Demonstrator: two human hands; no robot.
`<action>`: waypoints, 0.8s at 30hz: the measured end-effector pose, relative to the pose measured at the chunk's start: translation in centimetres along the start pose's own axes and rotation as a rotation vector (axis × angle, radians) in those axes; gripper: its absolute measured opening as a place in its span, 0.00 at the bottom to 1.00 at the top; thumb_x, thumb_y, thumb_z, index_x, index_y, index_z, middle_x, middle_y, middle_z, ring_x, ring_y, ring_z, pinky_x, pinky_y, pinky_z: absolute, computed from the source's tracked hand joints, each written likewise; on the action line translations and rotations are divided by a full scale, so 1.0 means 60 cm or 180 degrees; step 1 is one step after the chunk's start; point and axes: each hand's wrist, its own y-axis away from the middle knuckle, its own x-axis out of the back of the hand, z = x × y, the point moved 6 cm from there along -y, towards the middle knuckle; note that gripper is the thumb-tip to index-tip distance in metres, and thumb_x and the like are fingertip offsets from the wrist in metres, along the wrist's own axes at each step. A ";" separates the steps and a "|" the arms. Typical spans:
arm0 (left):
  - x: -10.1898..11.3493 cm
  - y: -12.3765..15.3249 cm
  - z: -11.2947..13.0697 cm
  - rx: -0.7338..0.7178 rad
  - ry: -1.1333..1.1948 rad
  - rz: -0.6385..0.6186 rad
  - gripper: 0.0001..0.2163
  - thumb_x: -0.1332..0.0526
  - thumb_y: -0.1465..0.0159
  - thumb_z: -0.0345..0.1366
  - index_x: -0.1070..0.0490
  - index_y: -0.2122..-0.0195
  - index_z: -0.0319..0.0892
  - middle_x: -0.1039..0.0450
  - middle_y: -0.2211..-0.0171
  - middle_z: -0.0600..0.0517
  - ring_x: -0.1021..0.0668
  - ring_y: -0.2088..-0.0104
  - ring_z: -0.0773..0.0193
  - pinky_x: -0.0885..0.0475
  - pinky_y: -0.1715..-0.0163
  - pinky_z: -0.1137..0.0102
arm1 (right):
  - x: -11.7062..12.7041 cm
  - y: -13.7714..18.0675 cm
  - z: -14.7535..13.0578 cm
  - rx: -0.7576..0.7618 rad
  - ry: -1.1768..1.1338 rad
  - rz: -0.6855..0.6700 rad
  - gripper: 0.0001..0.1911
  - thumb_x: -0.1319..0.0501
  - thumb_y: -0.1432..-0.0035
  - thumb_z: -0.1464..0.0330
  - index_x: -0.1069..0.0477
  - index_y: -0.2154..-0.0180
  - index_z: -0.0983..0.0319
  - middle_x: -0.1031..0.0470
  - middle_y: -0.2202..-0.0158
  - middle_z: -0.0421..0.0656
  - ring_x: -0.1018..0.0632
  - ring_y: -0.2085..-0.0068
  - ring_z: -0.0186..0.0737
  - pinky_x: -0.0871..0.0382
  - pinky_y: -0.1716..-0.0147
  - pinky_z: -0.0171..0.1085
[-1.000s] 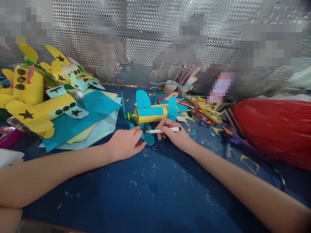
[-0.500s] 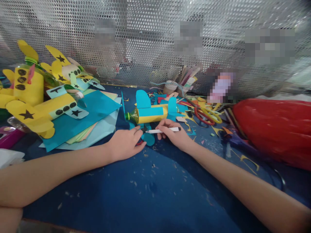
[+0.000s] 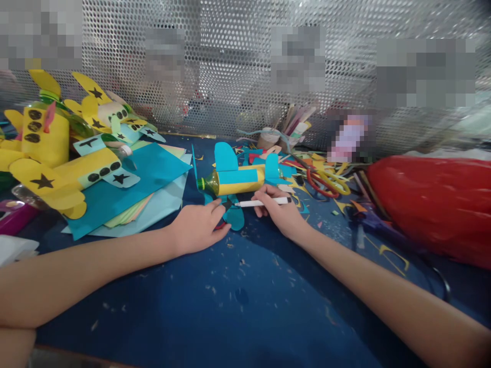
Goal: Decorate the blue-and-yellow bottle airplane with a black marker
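Observation:
In my right hand (image 3: 278, 209) is a white marker (image 3: 261, 202), its tip pointing left at a blue paper wing (image 3: 235, 221). A dark star shape shows on that wing, close to the marker's tip. My left hand (image 3: 201, 227) lies on the wing's left side with fingers stretched out, the tips near the black marking. Just behind both hands, a toy plane (image 3: 240, 188) lies on its side, made from a green-necked bottle wrapped in yellow and blue paper, with blue fins standing up. The hands partly cover the wing.
Finished-looking yellow bottle planes (image 3: 57, 179) crowd the left, beside stacked coloured paper (image 3: 141, 179). Red and yellow scissors (image 3: 322, 184) lie among paper scraps at the back right. A red plastic bag (image 3: 433, 204) sits far right. A perforated metal panel (image 3: 230, 66) stands behind the blue table (image 3: 199, 306).
My right hand and the marker have shifted slightly right, drawing the tip back a little across the wing. The left hand stays in place.

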 end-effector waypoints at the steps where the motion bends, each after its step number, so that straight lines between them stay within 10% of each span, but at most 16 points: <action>1: 0.000 0.000 0.000 -0.0003 0.0006 0.0010 0.17 0.43 0.32 0.45 0.26 0.51 0.36 0.25 0.46 0.36 0.16 0.63 0.50 0.22 0.72 0.64 | -0.001 0.000 0.001 -0.0011 0.0032 -0.0025 0.14 0.40 0.42 0.60 0.35 0.76 0.59 0.33 0.86 0.36 0.37 0.82 0.31 0.43 0.78 0.35; 24: 0.000 0.000 0.000 -0.0001 0.0039 0.0037 0.18 0.42 0.32 0.45 0.27 0.49 0.35 0.24 0.47 0.35 0.16 0.63 0.49 0.22 0.72 0.62 | -0.010 0.002 -0.001 -0.0102 -0.0012 -0.0248 0.13 0.39 0.42 0.61 0.35 0.75 0.59 0.31 0.84 0.37 0.35 0.81 0.32 0.41 0.78 0.35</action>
